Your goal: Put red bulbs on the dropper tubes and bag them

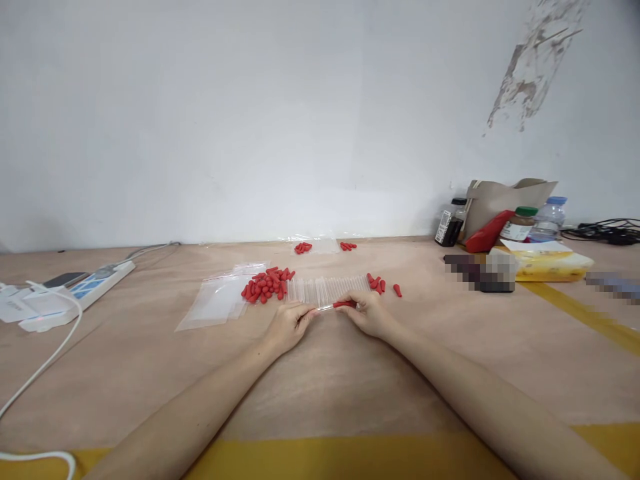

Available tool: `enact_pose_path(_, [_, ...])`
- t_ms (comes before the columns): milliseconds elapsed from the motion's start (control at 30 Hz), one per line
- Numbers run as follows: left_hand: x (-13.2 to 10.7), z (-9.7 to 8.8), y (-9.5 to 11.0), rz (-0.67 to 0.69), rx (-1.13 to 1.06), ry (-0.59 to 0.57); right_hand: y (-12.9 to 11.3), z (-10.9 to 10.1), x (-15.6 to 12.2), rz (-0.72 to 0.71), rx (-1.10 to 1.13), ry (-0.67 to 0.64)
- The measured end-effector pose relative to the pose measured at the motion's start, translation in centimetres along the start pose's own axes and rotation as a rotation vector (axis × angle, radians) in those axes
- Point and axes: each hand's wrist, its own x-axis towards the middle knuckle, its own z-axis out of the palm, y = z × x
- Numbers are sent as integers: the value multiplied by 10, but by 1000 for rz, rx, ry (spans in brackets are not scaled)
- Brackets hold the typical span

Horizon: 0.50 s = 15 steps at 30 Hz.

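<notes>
Between my hands a clear glass dropper tube lies level, its right end meeting a red rubber bulb. My left hand pinches the tube's left end. The bulb is gripped by the fingers of my right hand. Just beyond, a row of clear tubes lies side by side on the table. A heap of red bulbs sits left of the row, and several loose red bulbs lie to its right. How far the tube reaches into the bulb is hidden.
Clear plastic bags lie left of the heap. Small bulb groups rest near the wall. A white power strip with cables is at far left. Bottles, a jar and a yellow tissue pack stand at right.
</notes>
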Motion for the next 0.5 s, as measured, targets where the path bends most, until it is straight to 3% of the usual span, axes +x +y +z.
enact_pose_path(100, [0,0,0,-6,-7,1,2,0,1,64,67,-2])
enact_pose_path(233, [1,2,-1,-15,-32,11,4,6,1,252,419,15])
enact_pose_path(367, [2,2,0,-26,-31,18,-5,21,2,423,685,127])
enact_pose_path(500, [3,-2,1,-10,-52,11,-9,24,10,458,773,212])
